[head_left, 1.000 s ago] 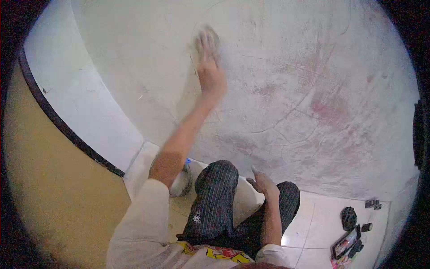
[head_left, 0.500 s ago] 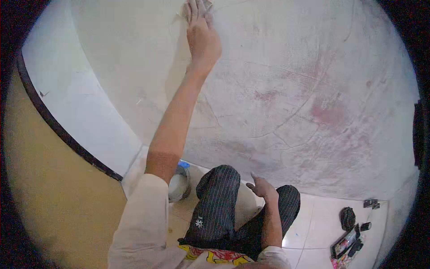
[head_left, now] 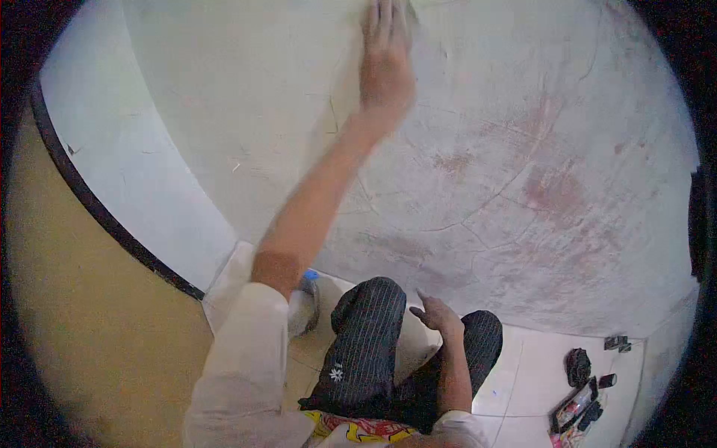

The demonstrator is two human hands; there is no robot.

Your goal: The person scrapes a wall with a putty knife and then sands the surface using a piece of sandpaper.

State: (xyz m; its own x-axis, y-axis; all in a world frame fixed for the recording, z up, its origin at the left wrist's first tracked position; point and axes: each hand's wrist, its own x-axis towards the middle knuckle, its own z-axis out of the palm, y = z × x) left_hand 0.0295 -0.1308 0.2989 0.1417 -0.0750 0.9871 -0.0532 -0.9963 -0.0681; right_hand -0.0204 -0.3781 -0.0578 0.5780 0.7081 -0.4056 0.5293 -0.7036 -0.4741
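My left hand [head_left: 386, 63] reaches far up the wall [head_left: 463, 179], its dusty fingers stretched out and pressing a small thin sheet, probably sandpaper [head_left: 412, 12], against the surface. Motion blurs this hand, and the sheet is mostly covered by the fingers. The wall is pale, with fine cracks and reddish-brown patches to the right. Low down, my right hand [head_left: 441, 315] hangs beside my right knee [head_left: 484, 336] with its fingers apart and nothing in it. Its fingertips look grey with dust.
A bucket [head_left: 304, 317] with a blue piece [head_left: 311, 275] at its rim stands on the floor, partly behind my left arm. Several dark items, including a black pouch [head_left: 577, 366] and a tray [head_left: 573, 403], lie on white tiles at right. A dark-edged white panel [head_left: 142, 149] borders the left.
My left hand has slid to the right along the wall with the sheet under its fingers. My right hand has hardly moved.
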